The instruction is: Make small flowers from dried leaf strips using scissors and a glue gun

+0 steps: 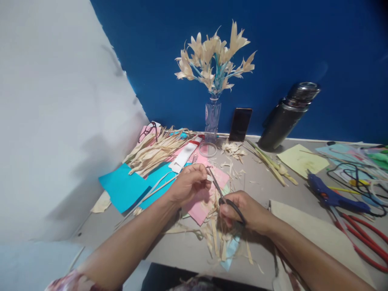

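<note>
My left hand (pixel 191 182) is closed, pinching a small pale piece of husk (pixel 209 178) between thumb and fingers. In my right hand (pixel 242 210) are small scissors (pixel 222 198) with dark handles, fingers in the loops. Their blades point up and left, with the tips right beside the pale piece; whether they touch it I cannot tell. Beneath both hands lie pink paper (pixel 198 210) and scattered husk scraps (pixel 216 238). A bundle of dry husks (pixel 157 147) rests behind my left hand, near blue paper (pixel 125 188).
Husk flowers (pixel 212 52) stand in a clear bottle (pixel 212 121) against the blue wall. Beside it are a phone (pixel 241 124) and a dark flask (pixel 285 119). At right lie a blue glue gun (pixel 336 194), cords, and red-handled scissors (pixel 363 238). Green stalks (pixel 268 161) lie mid-table.
</note>
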Demonstrator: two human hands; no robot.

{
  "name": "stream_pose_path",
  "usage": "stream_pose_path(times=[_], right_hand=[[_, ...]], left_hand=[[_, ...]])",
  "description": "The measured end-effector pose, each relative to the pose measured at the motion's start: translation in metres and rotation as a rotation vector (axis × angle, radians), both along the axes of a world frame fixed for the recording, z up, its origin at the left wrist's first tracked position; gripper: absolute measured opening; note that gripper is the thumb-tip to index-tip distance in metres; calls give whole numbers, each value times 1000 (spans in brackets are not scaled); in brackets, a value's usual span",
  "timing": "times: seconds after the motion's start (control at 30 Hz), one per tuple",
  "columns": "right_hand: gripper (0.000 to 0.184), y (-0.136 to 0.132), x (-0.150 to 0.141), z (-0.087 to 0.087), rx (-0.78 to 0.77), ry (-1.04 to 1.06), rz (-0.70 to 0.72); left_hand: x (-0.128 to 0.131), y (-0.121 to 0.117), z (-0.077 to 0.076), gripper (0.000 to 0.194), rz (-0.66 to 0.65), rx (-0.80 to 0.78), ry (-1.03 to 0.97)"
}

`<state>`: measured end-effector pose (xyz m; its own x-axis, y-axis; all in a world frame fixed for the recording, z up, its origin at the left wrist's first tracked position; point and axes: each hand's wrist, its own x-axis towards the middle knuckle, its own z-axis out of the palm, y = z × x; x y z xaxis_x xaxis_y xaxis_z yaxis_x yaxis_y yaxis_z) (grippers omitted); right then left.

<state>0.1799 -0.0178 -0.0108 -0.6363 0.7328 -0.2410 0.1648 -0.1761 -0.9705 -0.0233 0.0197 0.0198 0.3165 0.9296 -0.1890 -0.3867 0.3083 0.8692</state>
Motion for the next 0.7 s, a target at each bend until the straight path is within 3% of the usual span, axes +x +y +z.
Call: stream_pose_path(times=[0.7], right_hand=[[50,0,1,-2,3,-14,-5]], left_hand=[[-1,1,0,13,-3,-6,-8]])
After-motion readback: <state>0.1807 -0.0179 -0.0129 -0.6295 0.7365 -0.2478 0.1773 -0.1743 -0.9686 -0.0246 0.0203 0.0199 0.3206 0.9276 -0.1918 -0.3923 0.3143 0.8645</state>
